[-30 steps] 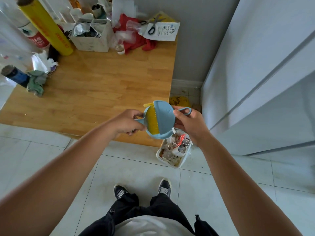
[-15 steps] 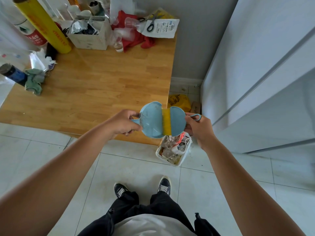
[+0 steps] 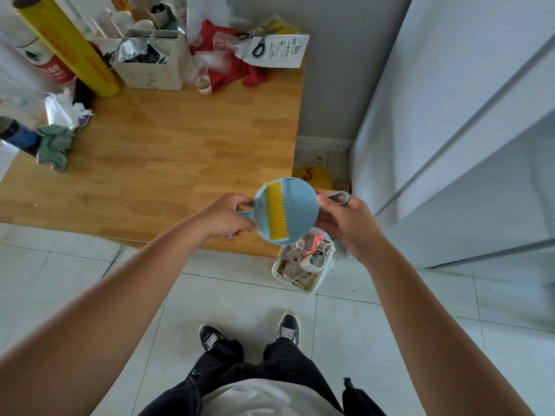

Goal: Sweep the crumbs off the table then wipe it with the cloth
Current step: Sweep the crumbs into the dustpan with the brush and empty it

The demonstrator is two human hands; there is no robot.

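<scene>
- Left hand (image 3: 223, 217): fingers pinched on the stub handle of a blue dustpan (image 3: 261, 226), at 9 o'clock of the pair.
- Right hand (image 3: 345, 223): fingers gripping the blue brush (image 3: 300, 205) by its edge; loop handle at 3 o'clock.
- Yellow bristles (image 3: 277, 213) lie between pan and brush; the set is held in air over the near right corner of the tabletop (image 3: 180, 151).
- Waste bin (image 3: 303, 265) on the floor at 6 o'clock of the set.
- Green cloth (image 3: 54, 145) crumpled on the tabletop, 9 o'clock edge, well apart from both hands.
</scene>
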